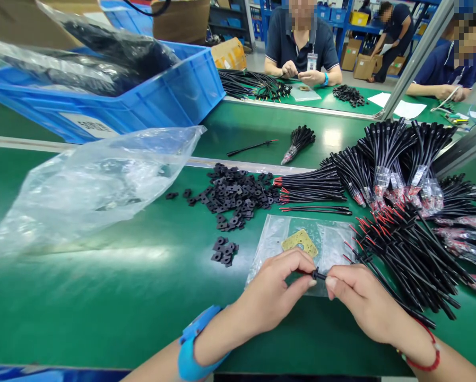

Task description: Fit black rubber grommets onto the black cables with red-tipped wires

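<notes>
My left hand (267, 289) pinches a small black rubber piece (314, 274) between thumb and fingertips. From this piece a short stretch of black cable (322, 276) runs to my right hand (367, 297), whose thumb and forefinger are closed on it. Most of the cable is hidden by my fingers. Just beyond the fingertips, a yellow sponge-like square (300, 242) rests on a clear plastic bag (337, 233). Loose black rubber pieces (238, 193) lie in a heap farther back, with a smaller cluster (224, 251) nearer me. Red-tipped black cables (416, 260) are piled to the right.
A blue bin (174, 90) with bagged black goods stands at the back left, behind a crumpled plastic bag (102, 180). Taped cable bundles (384, 159) crowd the right. A metal post (416, 58) rises there. Across the bench sits a person (301, 48).
</notes>
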Demonstrator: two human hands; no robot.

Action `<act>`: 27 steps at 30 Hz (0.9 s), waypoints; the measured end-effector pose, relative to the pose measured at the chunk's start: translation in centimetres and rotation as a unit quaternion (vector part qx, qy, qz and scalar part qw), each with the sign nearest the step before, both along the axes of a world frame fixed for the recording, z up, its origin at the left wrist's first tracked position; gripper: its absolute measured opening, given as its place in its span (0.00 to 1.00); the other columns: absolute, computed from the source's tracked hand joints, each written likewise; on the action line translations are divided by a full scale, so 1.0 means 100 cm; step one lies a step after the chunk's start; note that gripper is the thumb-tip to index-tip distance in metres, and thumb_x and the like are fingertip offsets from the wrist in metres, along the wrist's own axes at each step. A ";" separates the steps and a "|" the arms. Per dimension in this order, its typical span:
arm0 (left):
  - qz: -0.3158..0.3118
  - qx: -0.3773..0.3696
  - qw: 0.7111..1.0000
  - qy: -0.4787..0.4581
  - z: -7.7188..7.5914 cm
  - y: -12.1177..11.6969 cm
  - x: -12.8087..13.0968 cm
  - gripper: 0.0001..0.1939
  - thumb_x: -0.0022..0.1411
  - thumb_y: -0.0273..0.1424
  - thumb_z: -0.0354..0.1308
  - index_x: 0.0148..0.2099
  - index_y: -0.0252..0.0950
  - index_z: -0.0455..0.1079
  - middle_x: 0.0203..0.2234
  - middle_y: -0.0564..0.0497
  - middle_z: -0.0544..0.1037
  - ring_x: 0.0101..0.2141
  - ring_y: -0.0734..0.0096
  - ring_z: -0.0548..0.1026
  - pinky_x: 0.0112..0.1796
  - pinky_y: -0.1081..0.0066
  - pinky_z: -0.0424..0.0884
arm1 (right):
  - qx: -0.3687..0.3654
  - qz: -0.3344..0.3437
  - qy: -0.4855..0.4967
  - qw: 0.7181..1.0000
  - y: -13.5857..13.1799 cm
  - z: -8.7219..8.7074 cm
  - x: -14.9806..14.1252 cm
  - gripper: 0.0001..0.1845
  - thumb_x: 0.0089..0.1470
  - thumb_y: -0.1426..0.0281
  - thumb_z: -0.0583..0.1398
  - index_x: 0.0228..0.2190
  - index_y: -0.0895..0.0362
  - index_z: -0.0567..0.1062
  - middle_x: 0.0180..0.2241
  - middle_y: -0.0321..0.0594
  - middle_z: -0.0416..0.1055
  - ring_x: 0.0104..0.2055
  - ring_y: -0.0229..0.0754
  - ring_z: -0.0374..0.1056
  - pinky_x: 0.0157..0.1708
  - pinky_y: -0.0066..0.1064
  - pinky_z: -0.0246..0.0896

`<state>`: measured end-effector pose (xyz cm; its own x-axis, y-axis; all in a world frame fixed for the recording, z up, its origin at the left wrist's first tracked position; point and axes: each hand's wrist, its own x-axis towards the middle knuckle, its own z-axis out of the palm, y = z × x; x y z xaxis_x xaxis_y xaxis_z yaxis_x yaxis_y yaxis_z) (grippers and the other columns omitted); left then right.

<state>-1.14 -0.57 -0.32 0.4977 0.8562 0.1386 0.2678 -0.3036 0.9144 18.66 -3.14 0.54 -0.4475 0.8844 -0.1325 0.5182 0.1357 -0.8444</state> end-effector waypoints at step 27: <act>0.053 -0.306 0.936 -0.164 -0.014 0.007 0.010 0.09 0.50 0.30 0.62 0.34 0.33 0.68 0.25 0.54 0.70 0.25 0.76 0.68 0.30 0.72 0.65 | 0.350 -0.072 -0.156 0.921 -0.004 -0.027 -0.012 0.12 0.63 0.70 0.48 0.36 0.58 0.71 0.29 0.43 0.72 0.29 0.41 0.68 0.31 0.31 0.61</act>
